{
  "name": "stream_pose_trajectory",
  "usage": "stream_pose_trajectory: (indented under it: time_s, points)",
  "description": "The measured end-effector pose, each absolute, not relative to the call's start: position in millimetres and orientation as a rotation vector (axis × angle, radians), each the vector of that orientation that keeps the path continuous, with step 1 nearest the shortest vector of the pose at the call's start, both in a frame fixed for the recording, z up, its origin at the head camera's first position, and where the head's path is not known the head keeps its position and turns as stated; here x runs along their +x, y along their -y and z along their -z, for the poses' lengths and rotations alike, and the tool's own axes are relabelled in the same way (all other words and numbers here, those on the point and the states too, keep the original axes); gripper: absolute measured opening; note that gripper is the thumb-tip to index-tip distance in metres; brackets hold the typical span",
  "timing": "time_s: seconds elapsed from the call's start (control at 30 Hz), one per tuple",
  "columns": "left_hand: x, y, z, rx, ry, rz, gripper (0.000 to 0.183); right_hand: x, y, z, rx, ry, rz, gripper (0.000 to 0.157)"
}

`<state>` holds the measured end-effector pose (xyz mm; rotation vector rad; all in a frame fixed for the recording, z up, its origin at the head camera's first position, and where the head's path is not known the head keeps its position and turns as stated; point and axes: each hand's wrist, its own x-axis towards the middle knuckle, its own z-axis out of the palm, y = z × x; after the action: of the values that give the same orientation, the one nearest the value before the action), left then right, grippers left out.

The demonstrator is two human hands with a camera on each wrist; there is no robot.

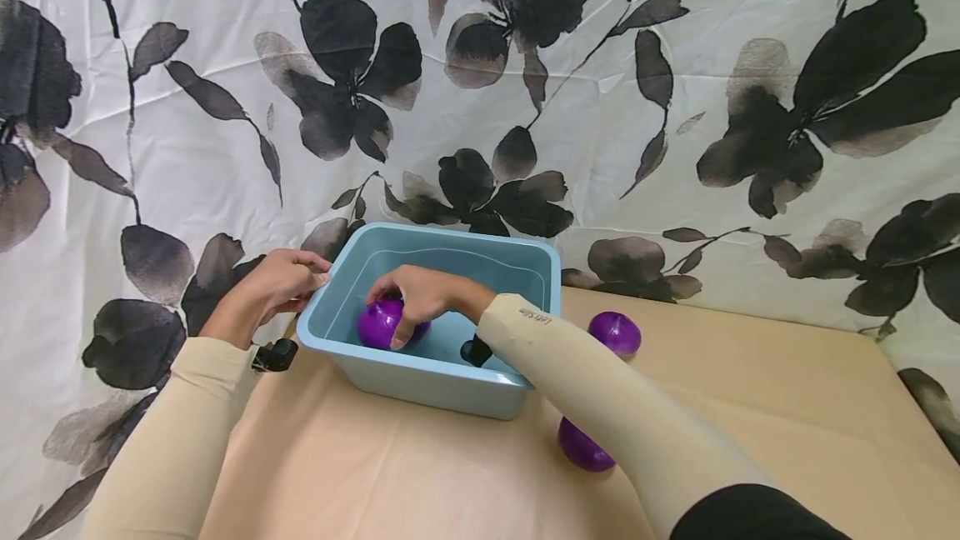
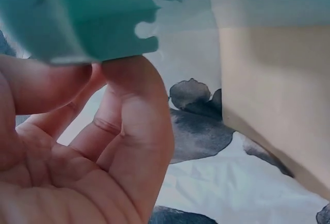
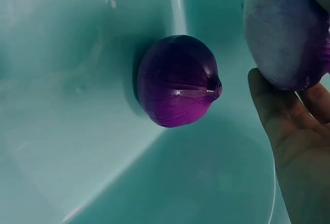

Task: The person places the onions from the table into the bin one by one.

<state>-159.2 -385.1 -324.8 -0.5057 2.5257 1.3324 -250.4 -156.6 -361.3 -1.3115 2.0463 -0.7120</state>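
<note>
Inside the blue tub [image 1: 420, 390], the right grip [image 1: 423, 290] is curled over a purple onion [image 1: 377, 325], probably because the tub is easiest reached from overhead, with a second onion [image 3: 175, 82] lying just beside that grip. The left grip [image 1: 273, 283] pinches the tub's rim [image 1: 420, 361], seemingly for steadiness. A third onion [image 1: 615, 333] and fourth onion [image 1: 585, 446] sit on the bench [image 1: 787, 390], right of both grips.

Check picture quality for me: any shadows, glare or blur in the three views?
Head view: bright and mostly sharp, a soft shadow on the table beside the tub; left wrist view: tub looks hazy above the left hand; right wrist view: dimmer, teal-tinted, a dark shadow beside the loose onion, a small glint on it, the held onion greyish and cut off.
</note>
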Motion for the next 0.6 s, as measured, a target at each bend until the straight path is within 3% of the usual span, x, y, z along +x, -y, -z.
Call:
stream_pose_trajectory:
  time_s: [0.3,0.6]
  points:
    - [-159.7,391.8,321.4,-0.409,-2.481,-1.358,0.051,-250.6,160.1,364.1,-1.371,-2.044,0.600,0.071]
    - [-160.1,391.6,323.0,-0.422,-2.484,-1.380,0.052,-245.2,167.5,368.2,-1.480,-2.016,0.467,0.053]
